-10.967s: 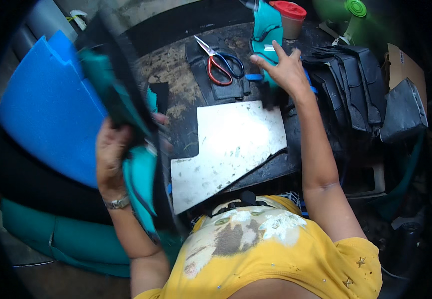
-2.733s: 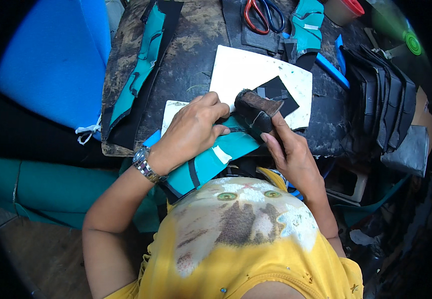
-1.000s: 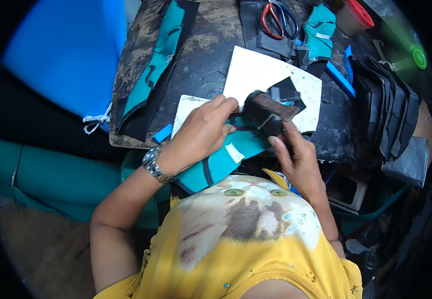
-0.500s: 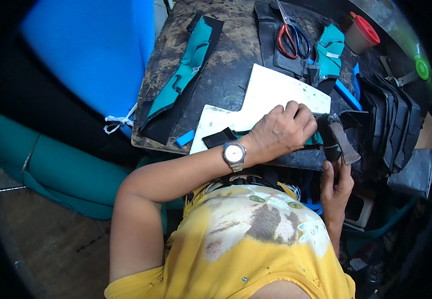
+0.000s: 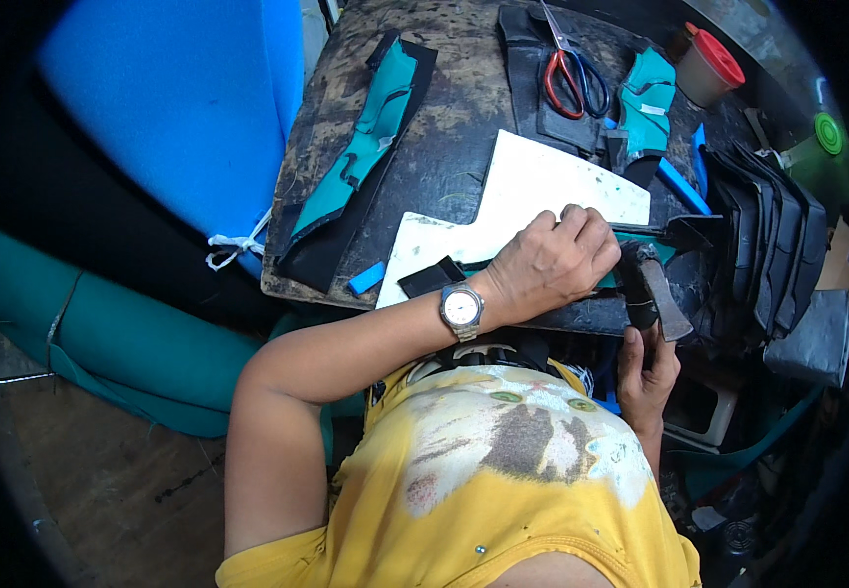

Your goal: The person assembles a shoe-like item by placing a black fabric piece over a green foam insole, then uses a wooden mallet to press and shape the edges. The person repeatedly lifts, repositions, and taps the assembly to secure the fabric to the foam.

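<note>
We press our left hand (image 5: 554, 263) down on a teal-and-black strip (image 5: 630, 279) that lies across the near edge of the workbench (image 5: 444, 147), on the lower part of a white board (image 5: 532, 201). The fingers are curled loosely over the strip, knuckles up, pinning it flat rather than pinching it. Only slivers of the strip show: a thin teal edge under the fingertips and a black tab (image 5: 431, 277) poking out beside the wristwatch (image 5: 461, 308). The rest is hidden under the hand.

Our right hand (image 5: 646, 372) sits below the bench edge, wrapped tightly around the handle of a hammer (image 5: 652, 294). Its dark, worn head rests just beside the left hand's fingers, at the strip's right end; we cannot tell if it touches the strip.

Farther back on the bench lie red-handled scissors (image 5: 566, 78) on a black panel, a longer teal-and-black piece (image 5: 361, 162) to the left, another teal piece (image 5: 647, 103) to the right, and a red-lidded cup (image 5: 706, 71). A stack of black pieces (image 5: 767, 255) stands at the right edge. A small blue chip (image 5: 366, 277) lies near the board's left corner.
</note>
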{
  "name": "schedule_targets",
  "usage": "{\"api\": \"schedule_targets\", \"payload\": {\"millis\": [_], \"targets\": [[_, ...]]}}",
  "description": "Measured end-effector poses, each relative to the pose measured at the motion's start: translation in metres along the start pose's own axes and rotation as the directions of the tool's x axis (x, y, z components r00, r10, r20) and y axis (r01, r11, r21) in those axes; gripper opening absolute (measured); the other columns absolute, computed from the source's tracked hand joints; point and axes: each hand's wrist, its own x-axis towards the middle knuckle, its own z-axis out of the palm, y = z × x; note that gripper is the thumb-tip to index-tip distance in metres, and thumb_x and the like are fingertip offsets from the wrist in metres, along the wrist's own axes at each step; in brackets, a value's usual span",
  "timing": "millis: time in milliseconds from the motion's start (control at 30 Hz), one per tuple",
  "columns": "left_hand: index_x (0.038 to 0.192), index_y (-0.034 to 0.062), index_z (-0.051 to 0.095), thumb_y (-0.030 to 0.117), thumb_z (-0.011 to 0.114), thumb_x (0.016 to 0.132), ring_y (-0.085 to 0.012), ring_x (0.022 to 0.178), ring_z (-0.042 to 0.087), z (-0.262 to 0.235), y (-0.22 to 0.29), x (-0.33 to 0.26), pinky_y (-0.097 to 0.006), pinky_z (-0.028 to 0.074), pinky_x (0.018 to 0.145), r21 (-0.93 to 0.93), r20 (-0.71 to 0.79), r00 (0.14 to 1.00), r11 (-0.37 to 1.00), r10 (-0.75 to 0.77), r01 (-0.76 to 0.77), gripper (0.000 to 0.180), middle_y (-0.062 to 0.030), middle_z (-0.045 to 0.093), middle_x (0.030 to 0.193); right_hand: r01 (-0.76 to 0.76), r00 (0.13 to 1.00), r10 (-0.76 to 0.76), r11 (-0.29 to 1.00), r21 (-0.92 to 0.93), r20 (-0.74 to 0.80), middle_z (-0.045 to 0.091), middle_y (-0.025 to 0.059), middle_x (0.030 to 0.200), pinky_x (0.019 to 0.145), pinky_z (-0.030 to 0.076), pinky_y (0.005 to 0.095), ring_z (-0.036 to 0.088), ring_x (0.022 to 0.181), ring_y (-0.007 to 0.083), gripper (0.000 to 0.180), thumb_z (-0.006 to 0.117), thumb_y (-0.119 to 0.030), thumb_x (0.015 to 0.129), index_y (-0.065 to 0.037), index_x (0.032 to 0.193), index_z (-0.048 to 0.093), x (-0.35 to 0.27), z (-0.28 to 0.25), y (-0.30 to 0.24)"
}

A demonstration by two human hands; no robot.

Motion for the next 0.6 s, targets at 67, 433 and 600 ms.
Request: {"api": "schedule_targets", "payload": {"millis": [67,433,600], "targets": [[0.107,0.0029,0.061,0.018,0.061,0.087,-0.0187,0.089,0.062,0.0004,-0.0001,-0.0006,-0.026,0.05,0.062,0.0,-0.007,1.0,1.0,-0.006,0.006,0.025,-0.0112,0.064,0.102,-0.014,1.0,0.014,1.0,-0.006,0.01,0.067,0.0095,0.085,0.062,0.045,0.0243,0.054,0.063,0.0093,0.054,0.058,-0.002,0.1,0.001,0.152,0.041,0.0,0.0005,0.0011],[0.107,0.0017,0.06,0.019,0.062,0.084,-0.0206,0.09,0.061,0.0024,-0.0024,-0.0022,-0.029,0.051,0.065,-0.059,0.036,0.999,0.998,-0.035,0.037,0.029,-0.0127,0.062,0.104,-0.041,0.999,0.042,0.998,-0.057,0.019,0.067,0.0109,0.085,0.063,0.047,0.0272,0.056,0.064,0.011,0.052,0.06,-0.004,0.1,0.0,0.15,0.044,0.0044,0.0045,0.0003],[0.108,0.0017,0.06,0.018,0.062,0.083,-0.0206,0.09,0.061,0.0046,-0.0044,-0.0027,-0.029,0.052,0.066,-0.039,0.043,0.998,0.998,-0.051,0.052,0.03,-0.0125,0.062,0.103,-0.104,0.994,0.104,0.995,-0.005,0.038,0.067,0.0102,0.087,0.064,0.047,0.0273,0.057,0.068,0.0112,0.055,0.059,-0.004,0.1,-0.001,0.152,0.041,0.0094,0.007,-0.0002]]}}
